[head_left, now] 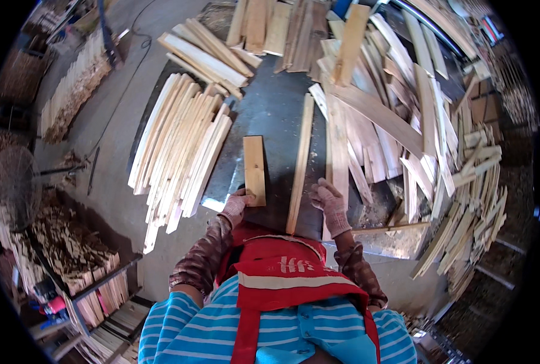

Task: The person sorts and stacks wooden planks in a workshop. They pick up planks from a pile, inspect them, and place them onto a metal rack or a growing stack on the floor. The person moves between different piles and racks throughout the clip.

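Note:
A short, flat wooden board lies lengthwise on the dark tabletop in front of me. My left hand, in a pale work glove, is closed on its near left corner. To the right of it a long narrow wood strip points away from me. My right hand, gloved too, has its fingers curled in, just right of that strip and over the near part of a long plank. Whether anything is inside those curled fingers is hidden.
Neatly laid boards cover the table's left side. A loose, crisscrossed heap of planks fills the right, with more boards at the far end. Stacked wood stands on the floor to the left, near a standing fan.

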Tool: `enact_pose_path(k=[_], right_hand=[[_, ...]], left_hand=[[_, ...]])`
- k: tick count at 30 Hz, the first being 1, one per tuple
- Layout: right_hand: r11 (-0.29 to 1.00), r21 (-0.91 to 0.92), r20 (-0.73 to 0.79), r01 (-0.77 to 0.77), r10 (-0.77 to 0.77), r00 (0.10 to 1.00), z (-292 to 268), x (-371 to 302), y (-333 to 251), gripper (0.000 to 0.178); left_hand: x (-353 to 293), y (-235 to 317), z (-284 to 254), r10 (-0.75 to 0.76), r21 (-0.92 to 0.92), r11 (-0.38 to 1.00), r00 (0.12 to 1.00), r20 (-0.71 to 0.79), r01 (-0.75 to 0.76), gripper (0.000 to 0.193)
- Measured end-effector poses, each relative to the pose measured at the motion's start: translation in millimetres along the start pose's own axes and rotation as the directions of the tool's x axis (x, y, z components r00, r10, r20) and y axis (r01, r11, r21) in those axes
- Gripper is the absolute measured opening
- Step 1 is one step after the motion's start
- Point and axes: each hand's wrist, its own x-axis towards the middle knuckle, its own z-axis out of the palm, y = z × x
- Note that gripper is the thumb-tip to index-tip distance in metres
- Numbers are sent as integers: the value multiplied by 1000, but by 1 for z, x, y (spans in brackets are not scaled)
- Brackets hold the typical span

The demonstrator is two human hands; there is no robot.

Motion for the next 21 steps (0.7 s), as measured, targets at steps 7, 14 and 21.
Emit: enact_pose_path(k=[7,14,21], right_hand=[[940,38,-250,340,-320,914,-47,-62,-37,42],[650,-427,-271,629,-755,597,-111,-61,-85,41],[96,-983,-39,158,-943,332,-135,-20,-241,79]], left_hand=[[18,6,19,-52,110,993,999,1,52,35],[32,-2,44,214,224,946,970,116,-235,33],[38,26,96,152,171,976,985,-86,-136,43]])
